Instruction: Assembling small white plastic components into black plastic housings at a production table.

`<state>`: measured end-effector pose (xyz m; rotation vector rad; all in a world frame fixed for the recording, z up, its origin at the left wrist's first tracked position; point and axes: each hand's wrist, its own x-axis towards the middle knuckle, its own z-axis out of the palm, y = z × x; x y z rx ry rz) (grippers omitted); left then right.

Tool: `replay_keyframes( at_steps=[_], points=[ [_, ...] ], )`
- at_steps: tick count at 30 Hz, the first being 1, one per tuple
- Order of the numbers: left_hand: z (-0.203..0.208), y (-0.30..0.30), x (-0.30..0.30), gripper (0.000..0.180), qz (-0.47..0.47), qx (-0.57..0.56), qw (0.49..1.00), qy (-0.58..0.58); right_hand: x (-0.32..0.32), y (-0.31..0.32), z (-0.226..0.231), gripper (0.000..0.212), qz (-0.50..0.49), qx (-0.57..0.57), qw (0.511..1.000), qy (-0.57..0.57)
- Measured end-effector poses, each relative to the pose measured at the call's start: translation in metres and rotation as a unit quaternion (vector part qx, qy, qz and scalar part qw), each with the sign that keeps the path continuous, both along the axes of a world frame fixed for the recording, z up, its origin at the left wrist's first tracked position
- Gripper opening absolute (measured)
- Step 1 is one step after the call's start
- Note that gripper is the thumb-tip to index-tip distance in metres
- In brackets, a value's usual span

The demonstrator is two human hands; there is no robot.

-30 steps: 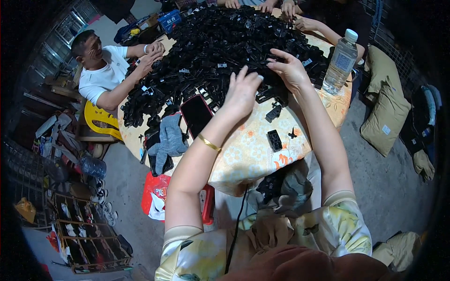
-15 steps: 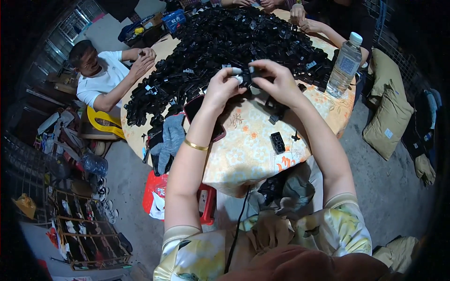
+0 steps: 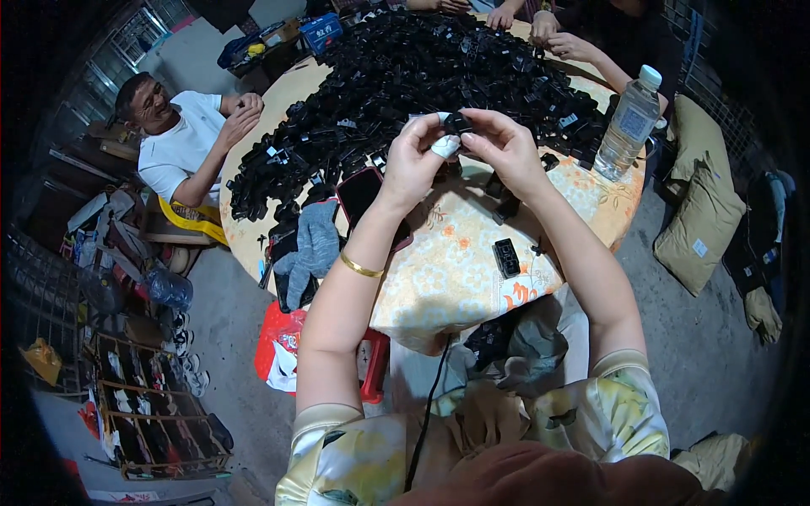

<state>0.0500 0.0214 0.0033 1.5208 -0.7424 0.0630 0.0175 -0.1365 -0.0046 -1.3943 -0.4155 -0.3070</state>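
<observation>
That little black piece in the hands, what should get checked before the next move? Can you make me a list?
1. Both hands on the piece: ok. The left hand and right hand pinch the small black piece between them.
2. Piece lifted off the table: ok, it is held above the flowered tablecloth.
3. Left fingertip covered: ok, a white wrap is on it.
4. Piece whole and the right way round: cannot tell, too small.
5. More pieces at hand: ok, the black pile lies just beyond.
6. Water bottle upright and capped: ok.
</observation>
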Motion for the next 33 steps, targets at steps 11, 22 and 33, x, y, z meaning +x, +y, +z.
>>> replay_keyframes(
  at_steps=[11, 22, 33],
  points=[
    [0.008, -0.002, -0.008, 0.026, -0.029, -0.033, 0.999, 0.032, -0.002, -0.008, 0.005, 0.037, -0.004, -0.038, 0.999, -0.036],
    [0.008, 0.002, -0.011, 0.033, 0.021, 0.041, 0.998, 0.035, -0.011, -0.001, 0.001, 0.039, -0.212, -0.283, 0.916, -0.190],
    [0.008, -0.010, -0.017, 0.032, -0.017, -0.115, 0.982, 0.152, -0.006, -0.002, 0.007, 0.041, -0.274, -0.344, 0.827, -0.350]
  ],
)
